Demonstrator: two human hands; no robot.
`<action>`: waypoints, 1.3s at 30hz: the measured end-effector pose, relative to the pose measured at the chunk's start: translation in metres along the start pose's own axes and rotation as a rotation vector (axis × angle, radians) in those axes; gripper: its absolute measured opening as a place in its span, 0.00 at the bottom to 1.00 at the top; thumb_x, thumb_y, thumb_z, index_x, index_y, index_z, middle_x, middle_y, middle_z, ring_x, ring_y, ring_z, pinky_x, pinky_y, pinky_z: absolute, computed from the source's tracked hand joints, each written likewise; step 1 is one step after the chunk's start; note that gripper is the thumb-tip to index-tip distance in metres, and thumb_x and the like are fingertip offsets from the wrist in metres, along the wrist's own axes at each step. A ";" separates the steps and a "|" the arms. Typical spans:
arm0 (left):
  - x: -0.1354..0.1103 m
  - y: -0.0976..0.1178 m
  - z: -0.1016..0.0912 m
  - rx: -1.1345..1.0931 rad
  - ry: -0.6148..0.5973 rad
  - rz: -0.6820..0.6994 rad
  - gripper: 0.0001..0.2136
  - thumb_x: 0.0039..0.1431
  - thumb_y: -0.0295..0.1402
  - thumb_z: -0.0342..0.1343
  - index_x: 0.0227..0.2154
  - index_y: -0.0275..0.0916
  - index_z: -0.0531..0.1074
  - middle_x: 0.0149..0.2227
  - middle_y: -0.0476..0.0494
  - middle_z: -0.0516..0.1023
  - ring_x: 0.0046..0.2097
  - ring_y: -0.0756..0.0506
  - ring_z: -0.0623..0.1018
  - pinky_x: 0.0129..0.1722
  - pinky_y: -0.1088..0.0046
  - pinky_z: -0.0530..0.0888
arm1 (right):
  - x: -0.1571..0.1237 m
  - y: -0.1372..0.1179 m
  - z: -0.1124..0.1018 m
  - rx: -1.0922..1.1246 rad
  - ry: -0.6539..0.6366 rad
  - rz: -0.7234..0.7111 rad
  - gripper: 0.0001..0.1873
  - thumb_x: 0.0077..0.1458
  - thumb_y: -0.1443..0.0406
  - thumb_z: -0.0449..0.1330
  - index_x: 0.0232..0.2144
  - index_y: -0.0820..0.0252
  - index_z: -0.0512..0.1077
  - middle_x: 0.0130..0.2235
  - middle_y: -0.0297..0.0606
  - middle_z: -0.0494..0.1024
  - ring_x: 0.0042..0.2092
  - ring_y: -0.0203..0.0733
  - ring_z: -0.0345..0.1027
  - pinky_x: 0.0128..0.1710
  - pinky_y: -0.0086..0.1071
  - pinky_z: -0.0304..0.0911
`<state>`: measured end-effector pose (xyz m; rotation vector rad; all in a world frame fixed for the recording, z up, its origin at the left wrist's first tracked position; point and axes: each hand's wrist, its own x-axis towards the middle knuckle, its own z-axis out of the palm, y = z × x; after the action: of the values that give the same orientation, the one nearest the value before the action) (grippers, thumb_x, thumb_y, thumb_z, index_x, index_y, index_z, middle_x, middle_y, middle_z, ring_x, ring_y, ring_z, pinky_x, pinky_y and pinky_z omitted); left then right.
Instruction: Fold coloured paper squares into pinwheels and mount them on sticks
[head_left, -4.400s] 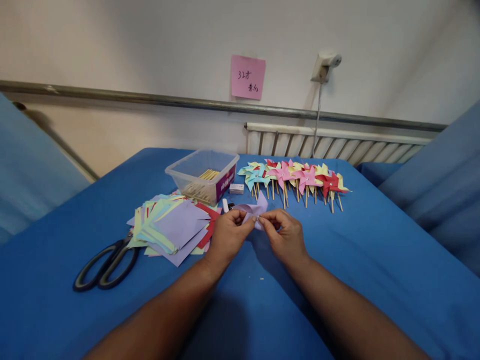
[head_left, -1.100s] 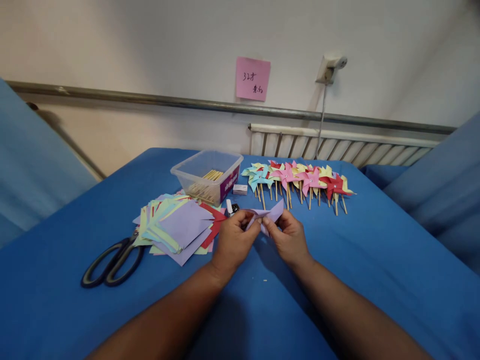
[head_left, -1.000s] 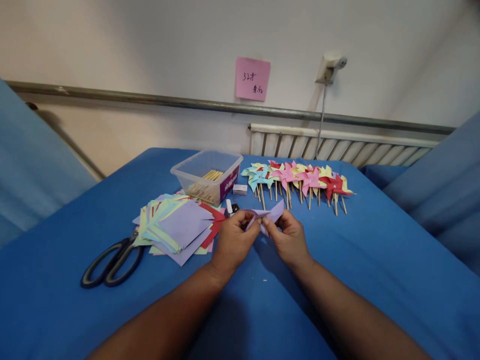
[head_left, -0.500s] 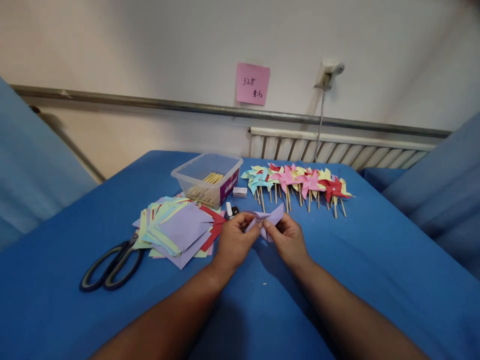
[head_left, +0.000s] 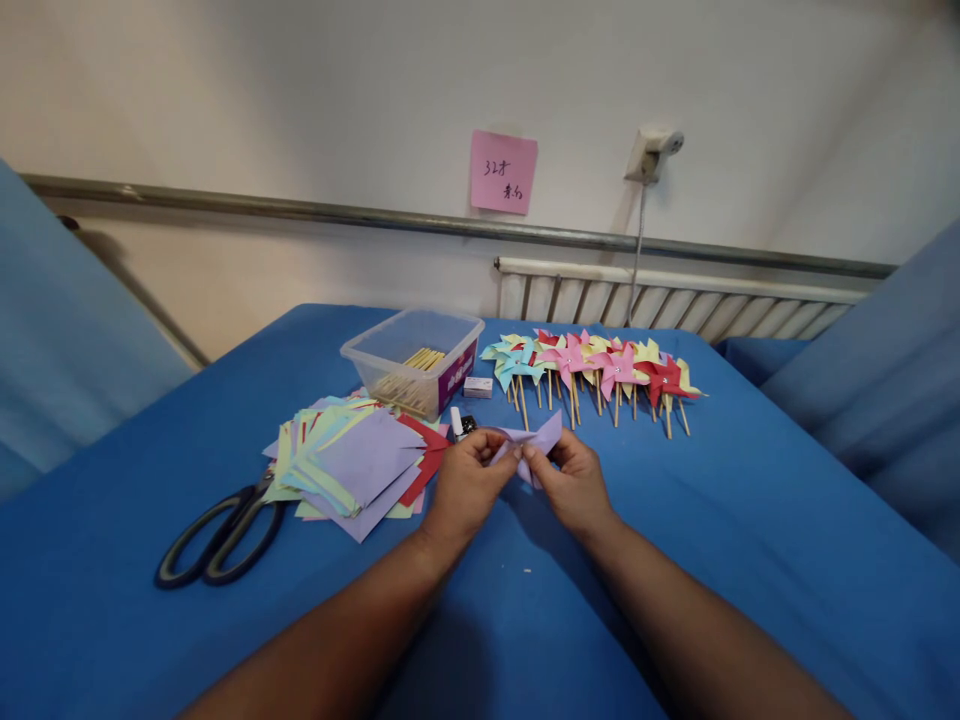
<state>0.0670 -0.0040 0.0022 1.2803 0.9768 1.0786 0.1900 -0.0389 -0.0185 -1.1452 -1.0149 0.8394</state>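
Note:
Between my two hands is a purple paper pinwheel, its corners folded in toward the middle. My left hand pinches it from the left, and my right hand grips its right side. Both thumbs press near the pinwheel's centre, which they partly hide. Just beyond my left hand stands a small bottle with a white cap, beside a dark item I cannot make out. To the left lies a stack of coloured paper squares, with large scissors partly under it.
A clear plastic box of wooden sticks stands behind the paper stack, with a small white box at its right. Several finished pinwheels on sticks lie at the back right. A blue cloth covers the table; a radiator is behind.
Both hands stay in nearly the same place, thumbs still at the pinwheel's centre. The whole view has shifted very slightly.

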 end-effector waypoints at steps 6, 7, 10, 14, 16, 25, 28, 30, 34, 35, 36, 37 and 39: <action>-0.001 0.006 0.001 -0.112 0.001 -0.130 0.11 0.41 0.35 0.66 0.26 0.35 0.72 0.24 0.50 0.76 0.26 0.51 0.73 0.28 0.76 0.69 | 0.003 0.001 -0.003 0.225 -0.072 0.123 0.12 0.46 0.59 0.65 0.33 0.59 0.75 0.30 0.34 0.78 0.30 0.36 0.69 0.33 0.31 0.64; -0.001 0.006 0.001 -0.124 0.003 -0.141 0.11 0.41 0.35 0.67 0.26 0.35 0.72 0.24 0.50 0.76 0.25 0.51 0.73 0.27 0.77 0.68 | 0.004 0.001 -0.003 0.243 -0.068 0.133 0.11 0.45 0.60 0.66 0.32 0.60 0.75 0.29 0.33 0.78 0.29 0.36 0.68 0.32 0.30 0.63; 0.000 0.006 0.000 -0.146 0.000 -0.155 0.12 0.40 0.35 0.67 0.26 0.35 0.72 0.25 0.49 0.77 0.25 0.51 0.73 0.27 0.76 0.68 | 0.004 0.001 -0.002 0.274 -0.057 0.168 0.12 0.43 0.61 0.68 0.30 0.61 0.75 0.27 0.32 0.78 0.27 0.34 0.67 0.30 0.28 0.62; 0.001 0.004 -0.001 -0.131 0.009 -0.156 0.12 0.41 0.35 0.66 0.26 0.35 0.72 0.25 0.49 0.76 0.27 0.51 0.73 0.28 0.77 0.68 | 0.004 0.003 -0.003 0.344 -0.060 0.217 0.13 0.42 0.60 0.69 0.30 0.61 0.75 0.27 0.32 0.78 0.26 0.33 0.67 0.29 0.27 0.61; 0.002 0.003 -0.002 -0.131 0.016 -0.165 0.12 0.41 0.35 0.66 0.26 0.35 0.71 0.25 0.49 0.76 0.26 0.51 0.73 0.28 0.77 0.68 | 0.003 0.005 -0.003 0.384 -0.075 0.240 0.14 0.44 0.59 0.68 0.32 0.61 0.75 0.27 0.32 0.78 0.26 0.33 0.67 0.29 0.27 0.60; -0.001 0.007 0.001 -0.114 0.018 -0.141 0.10 0.41 0.33 0.66 0.25 0.35 0.72 0.24 0.50 0.75 0.26 0.52 0.72 0.28 0.77 0.68 | 0.004 0.000 -0.001 0.384 -0.059 0.240 0.14 0.39 0.62 0.70 0.30 0.61 0.76 0.28 0.32 0.79 0.28 0.34 0.69 0.31 0.29 0.63; -0.002 0.008 0.002 -0.148 -0.008 -0.142 0.12 0.40 0.33 0.67 0.28 0.35 0.74 0.28 0.48 0.78 0.28 0.50 0.74 0.31 0.75 0.70 | 0.005 0.000 -0.002 0.327 -0.065 0.204 0.12 0.41 0.62 0.69 0.30 0.60 0.75 0.29 0.33 0.80 0.28 0.35 0.70 0.32 0.30 0.63; -0.001 0.007 0.002 -0.134 -0.024 -0.129 0.12 0.41 0.34 0.66 0.29 0.35 0.74 0.28 0.48 0.78 0.29 0.50 0.75 0.32 0.75 0.70 | 0.005 0.001 -0.002 0.302 -0.075 0.175 0.12 0.42 0.62 0.69 0.31 0.60 0.75 0.30 0.33 0.80 0.29 0.36 0.70 0.33 0.31 0.63; 0.001 0.004 -0.002 0.001 -0.025 -0.005 0.08 0.46 0.35 0.64 0.27 0.36 0.72 0.26 0.50 0.75 0.28 0.50 0.73 0.30 0.76 0.69 | 0.006 0.002 0.000 0.275 -0.063 0.141 0.13 0.42 0.61 0.69 0.31 0.60 0.74 0.29 0.32 0.78 0.29 0.35 0.69 0.31 0.30 0.62; 0.001 0.004 -0.003 0.060 -0.022 0.048 0.07 0.48 0.34 0.62 0.27 0.36 0.73 0.26 0.50 0.75 0.29 0.50 0.73 0.30 0.75 0.69 | 0.006 0.002 0.000 0.275 -0.050 0.130 0.13 0.42 0.60 0.69 0.30 0.60 0.73 0.28 0.31 0.77 0.28 0.35 0.68 0.30 0.29 0.62; 0.001 0.004 -0.005 0.136 -0.016 0.113 0.06 0.49 0.34 0.61 0.28 0.37 0.73 0.27 0.50 0.75 0.29 0.50 0.73 0.31 0.75 0.69 | 0.007 0.002 0.000 0.272 -0.029 0.119 0.14 0.42 0.60 0.69 0.30 0.59 0.72 0.27 0.30 0.76 0.27 0.34 0.67 0.30 0.29 0.61; 0.001 0.005 -0.007 0.224 -0.006 0.194 0.05 0.51 0.33 0.60 0.29 0.37 0.73 0.28 0.50 0.75 0.30 0.49 0.74 0.31 0.74 0.69 | 0.007 0.002 -0.001 0.260 -0.003 0.107 0.14 0.42 0.59 0.69 0.29 0.59 0.72 0.26 0.29 0.75 0.27 0.34 0.66 0.29 0.28 0.61; -0.001 0.008 -0.010 0.409 0.009 0.403 0.03 0.53 0.30 0.57 0.31 0.38 0.74 0.30 0.49 0.76 0.32 0.48 0.74 0.34 0.73 0.70 | 0.008 0.003 -0.003 0.221 0.037 0.094 0.13 0.45 0.57 0.67 0.28 0.60 0.71 0.25 0.29 0.73 0.27 0.33 0.65 0.28 0.27 0.59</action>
<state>0.0562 -0.0023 0.0094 1.8662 1.0021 1.2260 0.1950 -0.0318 -0.0202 -1.0213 -0.8202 0.9769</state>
